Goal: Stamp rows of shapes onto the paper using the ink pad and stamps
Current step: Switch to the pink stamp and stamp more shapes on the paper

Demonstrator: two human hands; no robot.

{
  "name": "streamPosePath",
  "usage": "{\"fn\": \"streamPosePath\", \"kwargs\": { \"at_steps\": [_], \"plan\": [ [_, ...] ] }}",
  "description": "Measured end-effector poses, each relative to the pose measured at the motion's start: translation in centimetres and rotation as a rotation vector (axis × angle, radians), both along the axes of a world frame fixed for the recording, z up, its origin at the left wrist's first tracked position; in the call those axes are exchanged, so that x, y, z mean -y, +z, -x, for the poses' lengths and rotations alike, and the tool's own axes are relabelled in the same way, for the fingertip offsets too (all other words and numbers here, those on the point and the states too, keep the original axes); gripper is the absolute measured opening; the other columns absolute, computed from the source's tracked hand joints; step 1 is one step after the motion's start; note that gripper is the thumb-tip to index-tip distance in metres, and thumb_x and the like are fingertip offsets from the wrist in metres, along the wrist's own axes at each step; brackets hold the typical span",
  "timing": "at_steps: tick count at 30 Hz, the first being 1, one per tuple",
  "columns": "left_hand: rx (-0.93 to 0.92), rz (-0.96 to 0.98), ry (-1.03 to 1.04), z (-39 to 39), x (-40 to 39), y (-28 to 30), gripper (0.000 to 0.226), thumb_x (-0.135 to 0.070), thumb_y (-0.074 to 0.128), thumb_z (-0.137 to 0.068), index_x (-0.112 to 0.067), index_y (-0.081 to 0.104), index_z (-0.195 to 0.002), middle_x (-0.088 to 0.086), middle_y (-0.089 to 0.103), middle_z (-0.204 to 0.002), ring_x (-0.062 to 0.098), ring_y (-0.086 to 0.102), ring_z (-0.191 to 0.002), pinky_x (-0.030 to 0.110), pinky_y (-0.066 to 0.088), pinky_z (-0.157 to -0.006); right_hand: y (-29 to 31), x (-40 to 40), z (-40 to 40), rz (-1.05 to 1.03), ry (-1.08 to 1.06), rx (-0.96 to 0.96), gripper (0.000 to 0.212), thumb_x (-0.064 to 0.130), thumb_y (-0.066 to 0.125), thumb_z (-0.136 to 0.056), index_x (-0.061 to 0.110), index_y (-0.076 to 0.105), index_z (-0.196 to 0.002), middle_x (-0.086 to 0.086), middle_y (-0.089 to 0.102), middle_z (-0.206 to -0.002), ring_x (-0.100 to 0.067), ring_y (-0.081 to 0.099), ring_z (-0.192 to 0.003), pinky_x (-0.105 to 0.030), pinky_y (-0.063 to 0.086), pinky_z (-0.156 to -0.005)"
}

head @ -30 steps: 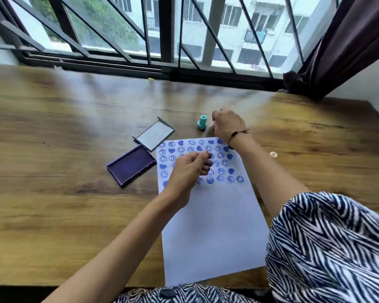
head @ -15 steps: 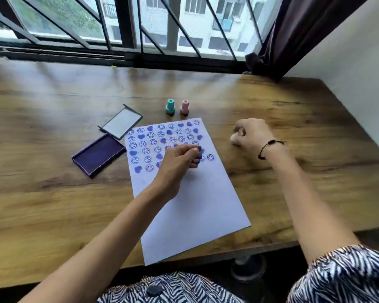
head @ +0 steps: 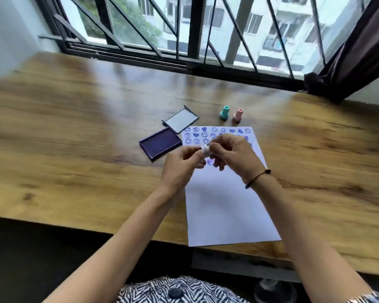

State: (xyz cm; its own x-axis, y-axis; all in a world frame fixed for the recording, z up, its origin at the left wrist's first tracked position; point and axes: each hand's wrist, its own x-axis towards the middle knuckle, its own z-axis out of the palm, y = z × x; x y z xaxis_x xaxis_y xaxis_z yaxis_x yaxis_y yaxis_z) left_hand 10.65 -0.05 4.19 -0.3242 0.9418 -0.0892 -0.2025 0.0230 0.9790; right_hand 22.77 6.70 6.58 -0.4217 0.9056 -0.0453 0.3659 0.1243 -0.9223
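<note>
One wooden worktop (head: pixel 74 132) carries one white sheet of paper (head: pixel 228 211), which reaches from mid-worktop to the near edge, its far part filled with rows of blue smiley and heart prints. Two hands meet above those prints: the left hand (head: pixel 179 169) and right hand (head: pixel 234 158) both pinch one small whitish stamp (head: pixel 205 149) between their fingers. Just left of the paper's far corner lies one open purple ink pad (head: pixel 160 144), its one lid (head: pixel 181 119) beside it. Two stamps stand upright beyond the paper's far edge: one teal stamp (head: pixel 224 112), one pink stamp (head: pixel 238 115).
</note>
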Motion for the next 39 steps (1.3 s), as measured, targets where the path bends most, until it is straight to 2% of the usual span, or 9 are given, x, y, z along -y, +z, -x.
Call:
{"fn": "streamPosePath", "kwargs": {
  "at_steps": [5, 10, 12, 18, 21, 24, 30, 35, 39],
  "plan": [
    [0.221, 0.028, 0.195, 3.7, 2.2, -0.3, 0.008, -0.008, 0.061, -0.08, -0.012, 0.066, -0.074, -0.004, 0.067, -0.058, 0.009, 0.06, -0.055, 0.016, 0.051, -0.055, 0.4, 0.7, 5.9, -0.179, 0.161, 0.058, 0.012, 0.002, 0.056, -0.082, 0.008, 0.065, -0.077, 0.001, 0.058, -0.058, 0.002, 0.053, -0.044, -0.009, 0.042, -0.048],
    [0.308, 0.01, 0.32, 5.9, 3.4, -0.6, 0.025, -0.005, 0.056, -0.081, -0.014, 0.067, -0.06, -0.004, 0.065, -0.05, 0.008, 0.057, -0.049, 0.016, 0.049, -0.05, 0.4, 1.3, 9.1, -0.242, 0.304, 0.039, 0.01, -0.002, 0.057, -0.081, 0.005, 0.065, -0.081, -0.02, 0.064, -0.07, -0.032, 0.057, -0.062, -0.05, 0.052, -0.069],
    [0.377, 0.014, 0.36, 6.2, 3.5, -0.6, 0.022, -0.006, 0.055, -0.082, -0.011, 0.063, -0.063, -0.003, 0.063, -0.046, 0.008, 0.056, -0.045, 0.015, 0.048, -0.047, 0.5, 1.7, 9.6, -0.281, 0.331, 0.029, 0.009, -0.002, 0.059, -0.081, 0.005, 0.065, -0.081, -0.027, 0.065, -0.075, -0.042, 0.06, -0.07, -0.055, 0.053, -0.07],
    [0.554, 0.045, 0.476, 7.2, 3.6, -1.2, 0.023, -0.005, 0.052, -0.082, -0.006, 0.055, -0.06, -0.002, 0.058, -0.04, 0.008, 0.056, -0.04, 0.014, 0.046, -0.042, 0.8, -0.6, 11.1, -0.603, 0.227, 0.169, 0.009, 0.001, 0.06, -0.079, 0.003, 0.067, -0.085, -0.015, 0.068, -0.081, -0.028, 0.059, -0.073, -0.027, 0.035, -0.064],
    [0.547, 0.039, 0.485, 7.1, 3.5, -1.2, 0.021, -0.003, 0.052, -0.081, -0.006, 0.055, -0.06, -0.002, 0.058, -0.04, 0.008, 0.056, -0.04, 0.014, 0.046, -0.041, -0.6, -1.7, 12.6, -0.659, 0.22, 0.375, 0.016, 0.0, 0.053, -0.079, -0.001, 0.065, -0.091, -0.023, 0.066, -0.095, -0.035, 0.059, -0.088, -0.033, 0.035, -0.071],
    [0.537, 0.044, 0.495, 6.8, 3.2, -1.0, 0.02, -0.003, 0.053, -0.08, -0.005, 0.056, -0.06, -0.003, 0.057, -0.04, 0.008, 0.055, -0.04, 0.014, 0.046, -0.041, -2.2, -0.7, 13.4, -0.693, 0.405, 0.56, 0.017, -0.004, 0.049, -0.074, -0.002, 0.06, -0.087, -0.022, 0.062, -0.097, -0.037, 0.056, -0.09, -0.04, 0.04, -0.07],
    [0.513, 0.044, 0.497, 6.9, 3.1, -0.7, 0.019, -0.003, 0.054, -0.079, -0.006, 0.056, -0.06, -0.002, 0.057, -0.044, 0.008, 0.055, -0.041, 0.014, 0.046, -0.041, -0.1, -3.1, 13.7, -0.683, 0.387, 0.495, 0.018, -0.002, 0.052, -0.071, 0.001, 0.067, -0.08, -0.022, 0.068, -0.091, -0.039, 0.062, -0.082, -0.037, 0.045, -0.066],
    [0.491, 0.064, 0.496, 7.0, 3.1, -0.8, 0.022, -0.005, 0.054, -0.08, -0.01, 0.056, -0.058, -0.004, 0.055, -0.043, 0.007, 0.049, -0.04, 0.014, 0.037, -0.038, -2.3, -1.3, 13.1, -0.646, 0.417, 0.533, 0.017, -0.005, 0.051, -0.073, 0.0, 0.06, -0.085, -0.022, 0.061, -0.096, -0.039, 0.057, -0.083, -0.037, 0.038, -0.065],
    [0.474, 0.06, 0.478, 6.9, 2.7, -0.1, 0.02, -0.007, 0.054, -0.08, -0.009, 0.056, -0.061, -0.004, 0.055, -0.044, 0.006, 0.048, -0.038, 0.013, 0.034, -0.037, -0.3, -3.3, 14.1, -0.631, 0.389, 0.505, 0.019, -0.002, 0.052, -0.072, 0.002, 0.067, -0.082, -0.021, 0.067, -0.095, -0.039, 0.06, -0.088, -0.04, 0.047, -0.073]
  ]
}}
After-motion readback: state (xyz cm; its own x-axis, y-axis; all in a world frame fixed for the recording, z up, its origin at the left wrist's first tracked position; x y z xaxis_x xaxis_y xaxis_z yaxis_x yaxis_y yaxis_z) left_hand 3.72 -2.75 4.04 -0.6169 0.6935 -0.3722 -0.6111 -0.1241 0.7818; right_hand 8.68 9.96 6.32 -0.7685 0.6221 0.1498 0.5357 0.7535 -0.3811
